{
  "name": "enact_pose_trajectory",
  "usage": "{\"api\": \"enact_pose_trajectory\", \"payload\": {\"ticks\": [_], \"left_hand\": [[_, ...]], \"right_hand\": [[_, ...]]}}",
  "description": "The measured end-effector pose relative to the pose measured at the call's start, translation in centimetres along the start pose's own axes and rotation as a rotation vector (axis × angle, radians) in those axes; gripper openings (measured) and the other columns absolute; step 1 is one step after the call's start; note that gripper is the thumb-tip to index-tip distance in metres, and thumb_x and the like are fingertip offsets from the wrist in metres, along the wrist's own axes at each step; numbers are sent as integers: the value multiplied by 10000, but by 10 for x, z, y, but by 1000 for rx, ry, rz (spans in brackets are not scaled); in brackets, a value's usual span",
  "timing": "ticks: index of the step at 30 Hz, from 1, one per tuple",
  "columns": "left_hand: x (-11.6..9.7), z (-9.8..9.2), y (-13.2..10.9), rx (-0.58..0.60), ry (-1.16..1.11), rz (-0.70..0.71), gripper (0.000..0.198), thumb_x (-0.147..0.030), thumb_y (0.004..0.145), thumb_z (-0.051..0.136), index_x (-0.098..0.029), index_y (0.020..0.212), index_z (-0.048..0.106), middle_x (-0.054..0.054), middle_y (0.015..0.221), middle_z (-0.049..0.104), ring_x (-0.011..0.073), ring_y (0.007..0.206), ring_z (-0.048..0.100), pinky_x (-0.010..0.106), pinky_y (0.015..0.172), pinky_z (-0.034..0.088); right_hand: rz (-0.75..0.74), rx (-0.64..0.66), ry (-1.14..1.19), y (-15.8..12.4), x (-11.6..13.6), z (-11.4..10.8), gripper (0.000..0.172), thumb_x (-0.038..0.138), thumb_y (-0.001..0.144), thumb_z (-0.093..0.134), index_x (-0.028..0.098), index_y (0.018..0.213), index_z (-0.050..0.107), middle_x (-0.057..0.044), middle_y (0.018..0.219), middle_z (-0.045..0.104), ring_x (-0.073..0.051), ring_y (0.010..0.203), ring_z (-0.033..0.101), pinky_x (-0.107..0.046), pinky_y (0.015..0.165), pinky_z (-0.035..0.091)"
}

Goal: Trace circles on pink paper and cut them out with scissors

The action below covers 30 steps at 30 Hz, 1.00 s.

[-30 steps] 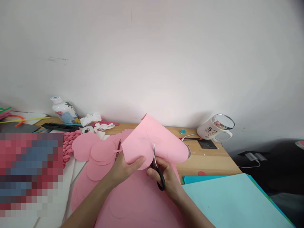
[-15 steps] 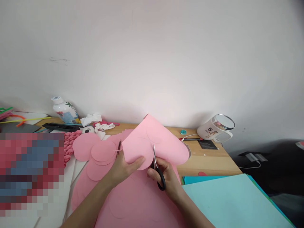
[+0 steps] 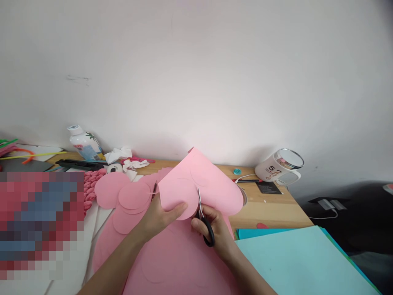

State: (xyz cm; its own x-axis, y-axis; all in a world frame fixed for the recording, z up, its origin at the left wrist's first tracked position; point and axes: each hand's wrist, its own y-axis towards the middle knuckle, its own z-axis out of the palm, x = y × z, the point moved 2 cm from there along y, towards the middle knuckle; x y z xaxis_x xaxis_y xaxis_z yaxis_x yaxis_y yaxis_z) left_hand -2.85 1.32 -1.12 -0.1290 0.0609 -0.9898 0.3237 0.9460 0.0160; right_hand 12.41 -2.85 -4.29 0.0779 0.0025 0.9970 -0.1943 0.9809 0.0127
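My left hand [image 3: 164,215] pinches a sheet of pink paper [image 3: 211,172] by its left part, thumb on top and fingers hidden behind. Curved pencil-like lines show on the sheet, and its right side curls over. In my right hand [image 3: 213,229] is a pair of scissors [image 3: 201,211] with black handles. Their blades point up and lie at the cut edge of a rounded part of the sheet. Below both hands spreads more pink paper [image 3: 172,262], marked with circle outlines. Several pink paper circles [image 3: 134,195] lie overlapping to the left.
Light blue paper [image 3: 301,254] lies at the right front. A white mug [image 3: 273,166] stands at the back right, beside a black card [image 3: 268,187]. Crumpled tissues [image 3: 118,155], a white bottle [image 3: 85,143] and a dark cutter-like tool [image 3: 81,164] are at the back left.
Almost nothing differs. The view has shifted very slightly, and both hands keep the same hold on the paper and scissors.
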Motion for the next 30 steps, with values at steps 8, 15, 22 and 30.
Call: {"api": "enact_pose_trajectory", "payload": {"ticks": [8,15,22,30], "left_hand": [[-9,0,-1,-10,-14,-18,346,-355,716,609,-158,999,587,82,988,684,247,957,610,343,805,513],[-9,0,-1,-15,-43,-13,301,-326,713,616,-159,963,603,72,945,697,240,921,622,329,771,522],[-9,-1,-1,-24,-38,-11,259,-303,719,619,-152,928,614,62,906,703,225,892,629,311,761,523],[-9,2,-2,-59,-63,-34,314,-383,735,605,-143,939,615,82,931,704,235,886,635,323,752,525]], "right_hand": [[3,-4,-30,0,-1,0,287,415,761,601,187,639,476,49,515,420,-92,484,362,-224,452,302],[-4,-3,-40,-1,-1,0,304,433,759,603,183,634,485,52,506,423,-90,475,359,-224,449,293],[-3,-8,-41,-1,-2,-1,307,445,744,613,181,636,500,52,490,438,-91,462,361,-224,445,289],[7,-25,-30,-1,-2,0,325,473,731,617,184,638,500,46,484,446,-94,459,375,-226,441,296]]}}
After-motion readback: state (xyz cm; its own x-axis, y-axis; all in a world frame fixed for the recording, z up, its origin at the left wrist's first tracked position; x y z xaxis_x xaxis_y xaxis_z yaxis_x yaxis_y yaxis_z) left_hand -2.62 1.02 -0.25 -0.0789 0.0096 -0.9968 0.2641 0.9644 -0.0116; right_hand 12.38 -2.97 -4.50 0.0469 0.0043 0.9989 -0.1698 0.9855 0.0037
